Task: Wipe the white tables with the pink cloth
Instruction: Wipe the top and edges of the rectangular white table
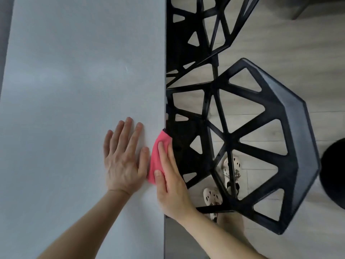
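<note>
While the right grip point(171, 187) is lying flat along the right edge of the white worktop point(74, 90), the pink cloth point(155, 156) is sitting bunched beneath its thumb and forefinger, showing ahead of the fingertips and out to the left. This grip is pressing, not pinching: the 2 visible digits are reaching out straight, while the outer fingers are dropping past the edge, out of sight. The left grip point(123, 161) is resting palm down on the worktop with fingers spread wide, holding nothing, its thumb lying just beside the cloth. White surface is running on ahead and to the left of both grips, ending at a long straight edge on the far left. Past the right edge, a black lattice chair point(280, 146) is standing close against the worktop, with a second black chair point(196, 34) beyond it. Through the lattice, 2 pale perforated shoes point(231, 171) are showing on the light wooden floor point(280, 43). A dark round object point(334, 174) is sitting at the right border.
</note>
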A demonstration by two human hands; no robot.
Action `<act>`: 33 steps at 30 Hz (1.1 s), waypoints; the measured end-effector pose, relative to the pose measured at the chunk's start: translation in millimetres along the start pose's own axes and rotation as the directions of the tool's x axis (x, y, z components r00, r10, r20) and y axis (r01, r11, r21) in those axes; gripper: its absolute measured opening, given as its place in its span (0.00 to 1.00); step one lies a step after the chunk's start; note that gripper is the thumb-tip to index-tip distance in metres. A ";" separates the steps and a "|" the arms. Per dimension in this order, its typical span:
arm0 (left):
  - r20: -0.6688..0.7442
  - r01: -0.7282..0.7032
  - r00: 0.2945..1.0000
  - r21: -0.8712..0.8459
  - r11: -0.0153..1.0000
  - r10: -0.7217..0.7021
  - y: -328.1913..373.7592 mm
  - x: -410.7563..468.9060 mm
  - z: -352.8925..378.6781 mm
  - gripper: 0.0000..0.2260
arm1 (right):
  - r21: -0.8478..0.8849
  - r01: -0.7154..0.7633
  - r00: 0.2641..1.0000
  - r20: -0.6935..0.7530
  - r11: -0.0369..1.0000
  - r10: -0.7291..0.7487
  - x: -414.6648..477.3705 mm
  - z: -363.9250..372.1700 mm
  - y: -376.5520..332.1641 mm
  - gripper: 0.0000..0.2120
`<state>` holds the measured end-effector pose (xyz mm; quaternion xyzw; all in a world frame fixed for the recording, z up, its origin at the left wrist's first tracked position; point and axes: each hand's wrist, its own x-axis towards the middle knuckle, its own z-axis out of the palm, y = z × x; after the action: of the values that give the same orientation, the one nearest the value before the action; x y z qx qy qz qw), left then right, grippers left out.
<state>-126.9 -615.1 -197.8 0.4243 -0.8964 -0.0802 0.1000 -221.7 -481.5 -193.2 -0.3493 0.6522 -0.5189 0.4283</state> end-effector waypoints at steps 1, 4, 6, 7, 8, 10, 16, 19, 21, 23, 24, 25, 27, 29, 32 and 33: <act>-0.001 -0.009 1.000 0.007 1.000 0.009 -0.8 -0.3 0.4 0.27 | -0.012 0.011 1.000 -0.011 1.000 -0.012 26.3 -4.8 -1.4 0.31; -0.002 -0.015 1.000 0.018 1.000 0.015 -2.3 -1.1 -0.4 0.27 | -0.034 0.078 0.994 -0.077 0.996 -0.081 135.3 -24.5 -4.0 0.29; -0.013 -0.009 1.000 0.023 1.000 0.009 -1.2 -0.8 0.6 0.27 | -0.044 0.040 0.991 -0.126 0.998 -0.045 199.6 -39.1 -11.8 0.31; -0.015 -0.007 1.000 0.024 1.000 0.008 -1.3 -0.1 0.8 0.27 | -0.045 0.029 0.988 -0.149 0.999 -0.036 216.1 -41.1 -15.4 0.31; -0.016 -0.007 1.000 0.022 1.000 0.007 -1.2 0.7 0.8 0.27 | -0.035 0.040 0.984 -0.173 0.999 -0.046 219.3 -38.4 -17.8 0.31; -0.023 -0.007 1.000 0.022 1.000 0.008 -0.1 1.5 -0.1 0.27 | -0.014 0.089 0.973 -0.215 0.996 -0.090 190.8 -26.7 -18.1 0.29; -0.016 -0.014 1.000 0.026 1.000 0.014 1.0 1.2 -1.9 0.27 | -0.014 -0.002 0.999 0.033 1.000 0.003 -18.1 0.3 5.7 0.30; -0.019 -0.011 1.000 0.022 1.000 0.011 3.9 1.6 -3.1 0.27 | -0.049 -0.062 0.993 0.100 0.997 0.067 -41.3 -0.6 5.1 0.32; -0.015 -0.007 1.000 0.026 1.000 0.007 3.2 2.1 -1.5 0.27 | -0.041 -0.035 0.996 0.082 0.999 0.038 -6.4 -4.6 4.8 0.32; -0.014 -0.011 1.000 0.039 0.999 0.012 0.4 2.0 -0.6 0.26 | -0.037 0.001 1.000 0.014 0.999 0.000 48.5 -9.3 2.8 0.31; -0.015 -0.014 1.000 0.045 0.999 0.015 0.1 1.5 -0.7 0.26 | -0.046 0.000 1.000 -0.026 0.999 -0.001 77.8 -12.6 0.0 0.31; -0.016 -0.016 1.000 0.050 0.999 0.017 0.3 1.2 -0.9 0.26 | -0.059 -0.005 0.998 -0.063 0.998 0.001 105.0 -16.1 -3.3 0.30; -0.024 -0.019 0.999 0.054 0.998 0.020 0.0 1.5 -1.3 0.26 | -0.085 0.009 0.996 -0.093 0.996 -0.017 145.1 -24.1 -7.0 0.31; -0.033 -0.018 0.999 0.055 0.998 0.020 0.0 1.3 -0.9 0.26 | -0.087 0.029 0.996 -0.076 0.996 -0.035 158.0 -29.8 -5.4 0.31; -0.036 -0.020 0.999 0.062 0.998 0.023 2.2 1.4 -2.9 0.25 | -0.062 0.058 0.992 -0.105 0.996 -0.064 115.9 -22.2 -4.0 0.28; -0.035 -0.023 0.999 0.063 0.998 0.025 2.7 1.8 -4.2 0.25 | -0.064 0.075 0.989 -0.123 0.995 -0.083 85.4 -14.4 0.8 0.28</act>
<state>-129.0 -615.0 -193.0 0.4178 -0.9016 -0.0432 0.1034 -268.1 -552.8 -209.3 -0.3539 0.6784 -0.5371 0.3550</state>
